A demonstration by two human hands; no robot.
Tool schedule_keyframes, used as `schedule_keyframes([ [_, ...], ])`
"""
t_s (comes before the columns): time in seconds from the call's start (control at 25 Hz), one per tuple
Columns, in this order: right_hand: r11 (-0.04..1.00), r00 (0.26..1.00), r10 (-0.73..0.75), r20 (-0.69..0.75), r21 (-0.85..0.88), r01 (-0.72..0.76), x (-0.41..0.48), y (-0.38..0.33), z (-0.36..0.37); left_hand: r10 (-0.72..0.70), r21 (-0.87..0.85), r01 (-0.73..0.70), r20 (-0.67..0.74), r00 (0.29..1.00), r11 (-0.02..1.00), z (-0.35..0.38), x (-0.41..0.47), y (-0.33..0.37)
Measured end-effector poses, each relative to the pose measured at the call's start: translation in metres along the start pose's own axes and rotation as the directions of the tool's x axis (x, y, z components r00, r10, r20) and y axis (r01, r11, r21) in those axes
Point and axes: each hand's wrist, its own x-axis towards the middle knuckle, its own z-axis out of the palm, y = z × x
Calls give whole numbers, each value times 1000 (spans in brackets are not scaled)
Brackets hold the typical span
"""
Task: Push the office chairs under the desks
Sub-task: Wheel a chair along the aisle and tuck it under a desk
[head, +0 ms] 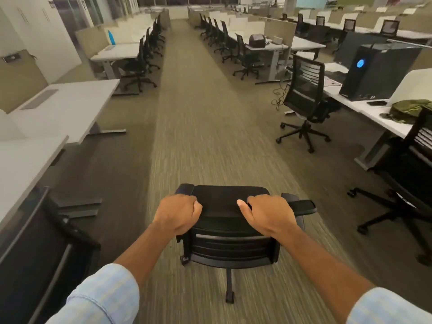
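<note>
A black office chair [230,244] stands in the middle of the carpeted aisle, right in front of me, its back toward me. My left hand [178,212] grips the left end of the backrest's top edge. My right hand [268,213] grips the right end. White desks [70,106] line the left side, and more white desks [378,115] line the right. Another black chair [306,97] stands pulled out from the right desks, and a third [411,169] stands at the right edge. The carpet looks streaked with motion blur.
A black chair back [35,253] fills the lower left corner. On the right desks sit a black computer tower [378,71] and a green bag [411,109]. Cables [279,94] lie on the floor by the right desks. Rows of tucked chairs [152,40] flank the far aisle.
</note>
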Motion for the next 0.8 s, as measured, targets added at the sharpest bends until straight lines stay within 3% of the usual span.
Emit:
schedule_keyframes([
  [0.8,972,975,-220,-16,82,221,164,32,29,-244,40,252,-139,960,967,11,105,-31],
])
